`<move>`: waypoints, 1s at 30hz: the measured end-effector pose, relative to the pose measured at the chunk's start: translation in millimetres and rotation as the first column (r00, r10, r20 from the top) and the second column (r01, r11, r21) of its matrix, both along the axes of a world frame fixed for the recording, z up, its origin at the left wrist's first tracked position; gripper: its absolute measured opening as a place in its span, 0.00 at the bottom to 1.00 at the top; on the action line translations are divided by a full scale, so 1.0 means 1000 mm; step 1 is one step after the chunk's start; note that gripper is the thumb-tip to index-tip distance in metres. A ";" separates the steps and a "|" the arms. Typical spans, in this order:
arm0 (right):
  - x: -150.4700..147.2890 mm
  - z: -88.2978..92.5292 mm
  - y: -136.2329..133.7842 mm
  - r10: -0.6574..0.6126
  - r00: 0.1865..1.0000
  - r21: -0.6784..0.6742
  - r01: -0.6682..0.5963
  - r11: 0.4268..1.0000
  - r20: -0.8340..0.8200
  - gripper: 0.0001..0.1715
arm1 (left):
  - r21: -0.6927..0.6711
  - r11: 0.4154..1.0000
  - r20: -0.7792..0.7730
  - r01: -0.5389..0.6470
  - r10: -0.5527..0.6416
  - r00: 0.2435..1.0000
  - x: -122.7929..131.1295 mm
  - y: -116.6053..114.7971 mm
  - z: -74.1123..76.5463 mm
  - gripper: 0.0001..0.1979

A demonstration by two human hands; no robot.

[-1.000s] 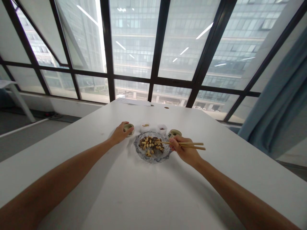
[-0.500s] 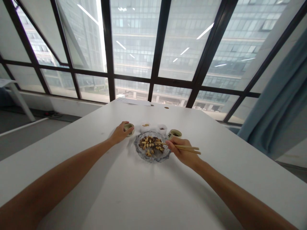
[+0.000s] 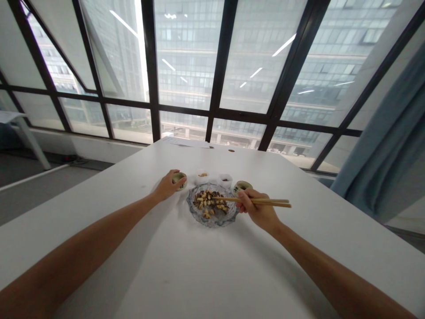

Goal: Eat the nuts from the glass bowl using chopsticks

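My right hand is closed around a pair of wooden chopsticks. Their tips reach into a clear scalloped glass dish; whether they pinch anything is too small to tell. In the dish lies a mix of pale nuts and dark, seed-like pieces. My left hand grips a small greenish cup with dark lettering, left of the dish. A similar cup stands just behind my right hand, partly hidden by it.
Behind the dish stand two small white cups: the left one holds some pale pieces, the right one some dark ones. Papers and a brown disc lie at the white table's far end, by the windows.
My right hand has shifted slightly right, and the chopsticks now lie flatter and closer together. My left hand stays on the cup.
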State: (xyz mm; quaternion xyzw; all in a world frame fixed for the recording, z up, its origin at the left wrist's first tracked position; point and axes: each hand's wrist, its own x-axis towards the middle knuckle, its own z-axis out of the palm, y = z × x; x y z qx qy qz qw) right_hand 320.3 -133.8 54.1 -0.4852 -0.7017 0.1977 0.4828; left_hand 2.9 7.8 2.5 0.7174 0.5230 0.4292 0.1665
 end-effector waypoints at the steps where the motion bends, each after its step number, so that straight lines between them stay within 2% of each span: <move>1: 0.000 -0.002 0.002 -0.014 0.993 -0.026 0.011 1.000 -0.118 0.28 | 0.000 1.000 -0.001 0.002 -0.002 1.000 0.000 0.000 0.000 0.31; 4: -0.004 -0.010 0.007 -0.049 0.902 -0.109 0.002 0.994 -0.430 0.30 | -0.008 1.000 -0.010 0.009 -0.009 1.000 0.000 -0.001 0.001 0.31; 6: -0.005 -0.018 0.009 -0.076 0.830 -0.163 -0.018 0.986 -0.552 0.31 | -0.016 1.000 -0.014 0.009 -0.010 1.000 0.001 -0.002 0.003 0.31; 9: -0.005 -0.031 0.010 -0.132 0.734 -0.202 -0.007 0.979 -0.666 0.31 | -0.029 0.999 -0.038 -0.026 0.025 0.999 0.002 -0.006 0.005 0.33; 12: -0.001 -0.039 0.010 -0.186 0.649 -0.211 0.041 0.977 -0.738 0.32 | -0.060 0.992 -0.105 -0.112 0.105 0.989 0.002 -0.009 0.007 0.37; 15: 0.000 -0.041 0.008 -0.214 0.617 -0.208 0.084 0.975 -0.757 0.33 | -0.090 0.987 -0.162 -0.131 0.116 0.980 0.000 -0.011 0.008 0.38; 18: -0.003 -0.038 0.003 -0.198 0.661 -0.162 0.116 0.980 -0.724 0.33 | -0.091 0.991 -0.156 -0.095 0.080 0.984 -0.001 -0.011 0.007 0.37; 21: -0.007 -0.035 -0.004 -0.150 0.771 -0.046 0.154 0.987 -0.619 0.31 | -0.061 0.997 -0.112 -0.038 0.031 0.993 -0.002 -0.009 0.005 0.36; 24: -0.008 -0.036 -0.014 -0.105 0.918 0.105 0.156 0.982 -0.384 0.27 | -0.025 1.000 -0.074 0.012 -0.014 0.997 -0.002 -0.007 0.002 0.36; 26: -0.007 -0.037 -0.020 -0.079 0.979 0.204 0.117 0.972 -0.187 0.25 | -0.013 1.000 -0.053 0.024 -0.024 0.998 -0.001 -0.007 0.001 0.37; 30: -0.005 -0.037 -0.028 -0.023 0.995 0.359 -0.012 0.933 0.093 0.21 | 0.001 0.999 -0.043 0.039 -0.039 0.998 -0.001 -0.008 0.002 0.37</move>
